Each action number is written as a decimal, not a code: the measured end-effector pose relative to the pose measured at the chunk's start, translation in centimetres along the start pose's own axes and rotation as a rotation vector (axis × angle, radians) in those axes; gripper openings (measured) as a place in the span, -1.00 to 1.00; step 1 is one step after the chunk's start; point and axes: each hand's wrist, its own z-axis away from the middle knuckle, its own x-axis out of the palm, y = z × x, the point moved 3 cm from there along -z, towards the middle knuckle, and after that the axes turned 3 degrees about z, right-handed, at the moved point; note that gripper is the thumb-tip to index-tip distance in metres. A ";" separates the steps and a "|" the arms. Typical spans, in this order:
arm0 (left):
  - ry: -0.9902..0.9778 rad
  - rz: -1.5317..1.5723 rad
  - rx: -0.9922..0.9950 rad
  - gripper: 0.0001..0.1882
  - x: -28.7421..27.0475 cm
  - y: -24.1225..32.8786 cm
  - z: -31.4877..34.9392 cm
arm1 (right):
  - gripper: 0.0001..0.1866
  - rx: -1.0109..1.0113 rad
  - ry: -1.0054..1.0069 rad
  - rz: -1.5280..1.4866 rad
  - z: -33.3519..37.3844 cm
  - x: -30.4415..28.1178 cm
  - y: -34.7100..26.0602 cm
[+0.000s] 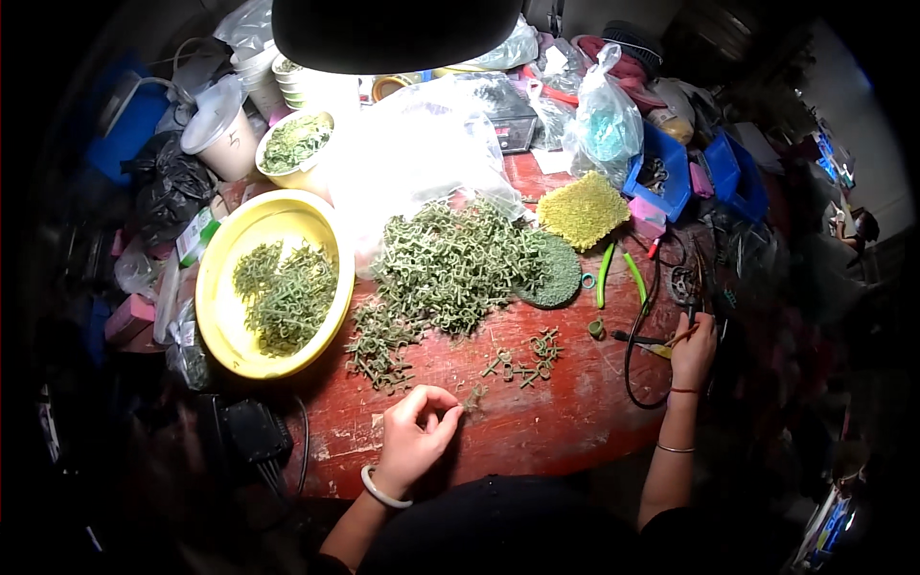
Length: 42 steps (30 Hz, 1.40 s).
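Note:
Near the table's front edge, my left hand (419, 436) is closed in a pinch on a small greenish-brown piece (472, 398), blurred at its tip. At the right, my right hand (692, 353) is closed around a slim dark tool (691, 312) beside a black cable; its kind is not clear. Ahead of my left hand lies a large heap of small green branched pieces (455, 264). Several loose green pieces (527, 364) are scattered on the red table between my hands. To the left, a yellow basin (213, 321) holds more of them.
Right of the heap are a round green pad (554, 273), a yellow bristly mat (585, 209), green-handled pliers (605, 275) and a looping black cable (629, 369). Blue bins (671, 153) stand behind. White buckets (222, 134), plastic bags and a digital scale (515, 129) line the back.

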 end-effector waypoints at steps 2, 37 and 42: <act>0.025 0.028 -0.008 -0.89 0.0 -0.2 -0.2 | -0.71 -0.034 0.101 -0.061 0.2 -0.8 -0.8; -0.009 -0.385 0.451 -0.84 -1.6 1.6 -1.2 | -0.78 -0.479 -0.469 -0.779 9.6 -10.6 -15.9; -0.058 -0.478 0.526 -0.81 -1.6 2.0 -1.3 | -0.79 -0.582 -0.569 -0.738 10.6 -9.3 -16.3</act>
